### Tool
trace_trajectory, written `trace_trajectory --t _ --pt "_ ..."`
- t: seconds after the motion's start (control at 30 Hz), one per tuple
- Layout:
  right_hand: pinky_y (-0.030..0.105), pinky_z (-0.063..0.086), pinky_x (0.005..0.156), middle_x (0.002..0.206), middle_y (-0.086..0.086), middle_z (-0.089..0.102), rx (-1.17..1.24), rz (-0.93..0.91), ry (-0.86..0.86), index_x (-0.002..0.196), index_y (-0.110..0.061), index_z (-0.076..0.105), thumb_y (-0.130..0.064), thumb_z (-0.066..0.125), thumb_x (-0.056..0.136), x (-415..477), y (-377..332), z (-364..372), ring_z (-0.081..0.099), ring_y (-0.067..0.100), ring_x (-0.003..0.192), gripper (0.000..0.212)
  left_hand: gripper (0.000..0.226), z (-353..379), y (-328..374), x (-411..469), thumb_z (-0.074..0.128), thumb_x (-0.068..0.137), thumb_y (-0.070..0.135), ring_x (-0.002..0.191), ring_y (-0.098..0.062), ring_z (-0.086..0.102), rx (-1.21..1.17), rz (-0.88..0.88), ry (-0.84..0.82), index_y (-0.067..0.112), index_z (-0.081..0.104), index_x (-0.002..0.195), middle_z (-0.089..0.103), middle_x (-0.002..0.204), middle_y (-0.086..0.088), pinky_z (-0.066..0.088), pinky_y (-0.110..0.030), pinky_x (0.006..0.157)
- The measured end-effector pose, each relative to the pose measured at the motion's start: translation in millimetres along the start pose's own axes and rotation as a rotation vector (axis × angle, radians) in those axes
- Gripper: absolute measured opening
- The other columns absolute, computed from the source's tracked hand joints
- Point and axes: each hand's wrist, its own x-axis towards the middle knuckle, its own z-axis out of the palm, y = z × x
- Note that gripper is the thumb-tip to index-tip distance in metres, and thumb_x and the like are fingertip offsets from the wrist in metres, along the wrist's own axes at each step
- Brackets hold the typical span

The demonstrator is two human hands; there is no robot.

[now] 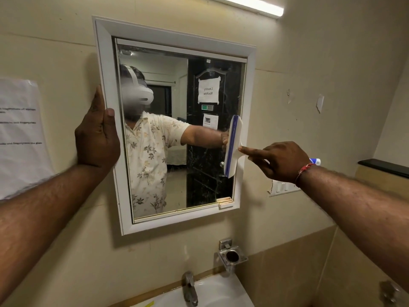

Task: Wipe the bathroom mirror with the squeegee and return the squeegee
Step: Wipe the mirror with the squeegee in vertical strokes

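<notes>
Squeegee in our right hand stands upright against the glass of the mirror, close to its right edge, with the blue blade touching the surface. We curl the lower fingers round the handle, whose blue-and-white end pokes out past the wrist, and stretch the index finger straight to the white head. Our left hand grips the mirror by the left side of its white frame, thumb on the front, fingers wrapped behind. Faint smears show on the upper glass. Below sit a metal soap holder and a tap over a white sink. A printed sheet hangs on the wall at left.
</notes>
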Motion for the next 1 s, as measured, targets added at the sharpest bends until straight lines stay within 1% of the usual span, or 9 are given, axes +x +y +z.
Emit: trace_trajectory --t 0.13,0.3,0.4,0.53,0.67,0.73,0.83,0.93,1.0 --pt "0.025 0.039 0.055 0.065 -0.006 0.061 0.036 0.024 0.023 0.164 -0.048 0.036 -0.046 0.04 0.113 -1 -8 -6 0.053 0.018 0.053 0.051 0.051 -1 5 -7 0.045 0.118 0.028 0.144 -0.035 0.059 -0.014 -0.036 -0.019 0.006 0.042 0.164 0.055 0.159 -0.019 0.051 -0.046 0.117" --pt "0.03 0.039 0.055 0.07 -0.001 0.065 0.123 -0.035 0.11 0.163 -0.042 0.043 -0.042 0.048 0.109 15 -59 -15 0.055 0.024 0.056 0.054 0.051 -8 12 -19 0.047 0.117 0.027 0.142 -0.03 0.061 -0.006 -0.105 -0.041 -0.001 0.048 0.159 0.052 0.162 -0.013 0.052 -0.039 0.116" --pt "0.03 0.043 0.058 0.077 0.001 0.069 0.163 -0.11 0.116 0.164 -0.038 0.042 -0.044 0.042 0.111 32 -102 -15 0.059 0.023 0.061 0.053 0.051 -12 15 -34 0.05 0.115 0.023 0.146 -0.027 0.056 -0.037 -0.131 -0.059 0.0 0.046 0.16 0.054 0.161 -0.016 0.048 -0.037 0.121" --pt "0.035 0.053 0.063 0.084 -0.001 0.072 0.233 -0.204 0.076 0.166 -0.04 0.035 -0.046 0.043 0.112 55 -155 -8 0.066 0.021 0.071 0.055 0.051 -18 10 -57 0.051 0.115 0.023 0.148 -0.029 0.055 -0.064 -0.18 -0.103 0.001 0.046 0.161 0.053 0.161 -0.016 0.048 -0.044 0.121" --pt "0.035 0.052 0.064 0.079 -0.002 0.071 0.292 -0.277 0.099 0.165 -0.037 0.04 -0.044 0.036 0.114 72 -196 -3 0.068 0.022 0.072 0.051 0.051 -22 8 -75 0.053 0.115 0.019 0.151 -0.024 0.052 -0.061 -0.2 -0.123 0.003 0.045 0.162 0.052 0.163 -0.013 0.045 -0.037 0.124" --pt "0.032 0.049 0.063 0.075 -0.003 0.068 0.289 -0.303 0.105 0.164 -0.034 0.042 -0.045 0.03 0.115 78 -211 1 0.068 0.021 0.07 0.052 0.051 -23 5 -83 0.054 0.115 0.017 0.153 -0.024 0.05 -0.074 -0.195 -0.134 0.003 0.044 0.163 0.051 0.164 -0.013 0.044 -0.039 0.125" --pt "0.034 0.053 0.063 0.074 -0.002 0.067 0.287 -0.337 0.079 0.166 -0.034 0.034 -0.048 0.021 0.115 83 -225 9 0.066 0.022 0.068 0.055 0.051 -24 1 -96 0.053 0.115 0.016 0.154 -0.021 0.048 -0.059 -0.191 -0.151 0.004 0.043 0.164 0.049 0.166 -0.011 0.043 -0.036 0.126" --pt "0.037 0.055 0.064 0.074 -0.002 0.065 0.274 -0.359 0.042 0.168 -0.035 0.026 -0.046 0.029 0.115 85 -233 19 0.064 0.022 0.069 0.055 0.053 -26 0 -108 0.05 0.117 0.022 0.154 -0.015 0.047 -0.05 -0.212 -0.171 0.01 0.039 0.167 0.047 0.167 -0.002 0.041 -0.027 0.125" --pt "0.037 0.054 0.064 0.075 -0.002 0.064 0.265 -0.364 0.024 0.169 -0.035 0.023 -0.045 0.028 0.115 87 -235 24 0.064 0.022 0.07 0.055 0.054 -27 0 -113 0.046 0.117 0.027 0.155 -0.012 0.045 -0.08 -0.234 -0.184 0.012 0.037 0.168 0.045 0.168 0.001 0.039 -0.024 0.124"
